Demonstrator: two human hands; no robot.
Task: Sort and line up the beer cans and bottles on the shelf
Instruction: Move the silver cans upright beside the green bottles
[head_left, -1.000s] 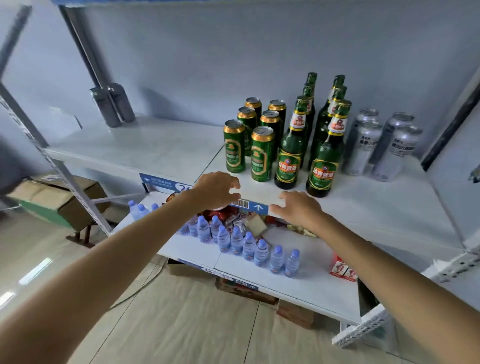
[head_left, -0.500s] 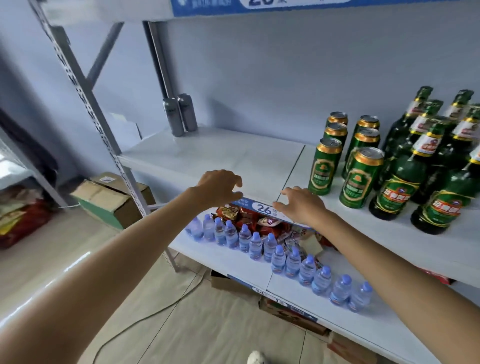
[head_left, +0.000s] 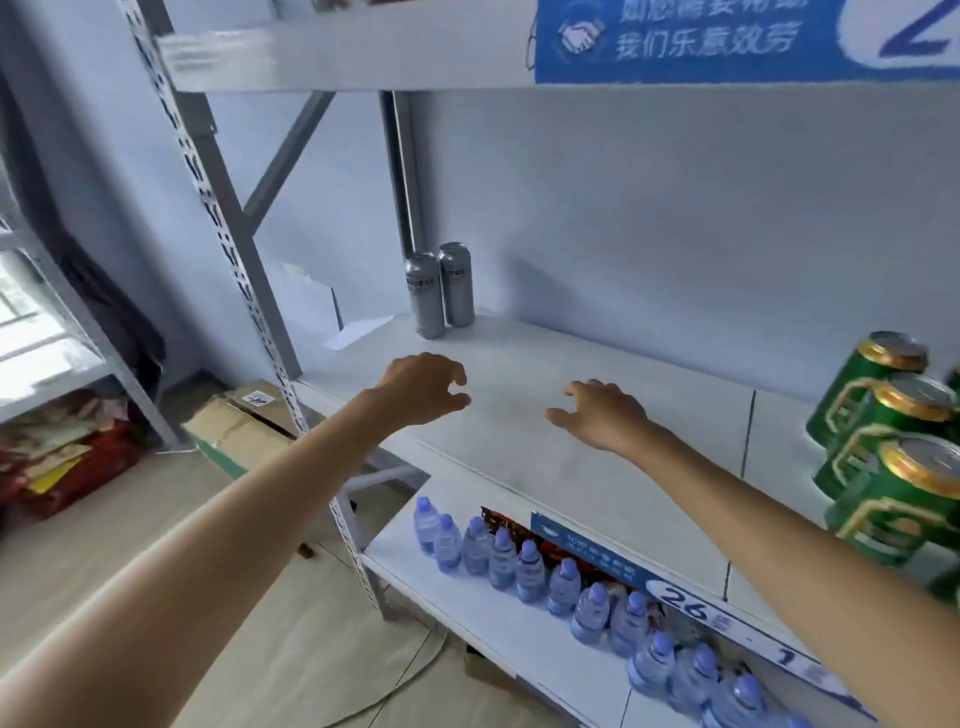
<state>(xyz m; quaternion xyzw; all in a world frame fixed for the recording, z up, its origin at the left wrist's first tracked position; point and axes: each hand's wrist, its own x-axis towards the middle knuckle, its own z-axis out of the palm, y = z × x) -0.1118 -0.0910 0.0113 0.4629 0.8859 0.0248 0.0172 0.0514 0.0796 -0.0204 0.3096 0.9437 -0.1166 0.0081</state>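
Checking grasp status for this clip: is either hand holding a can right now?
No. The left hand and right hand hover empty over the shelf, short of the two silver cans.

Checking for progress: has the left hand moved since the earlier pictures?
Yes. The left hand has gone from the shelf's front edge toward the two tall silver cans at the back, over the white shelf board.

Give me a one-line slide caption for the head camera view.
Both empty hands, left and right, reach over the shelf toward two silver cans.
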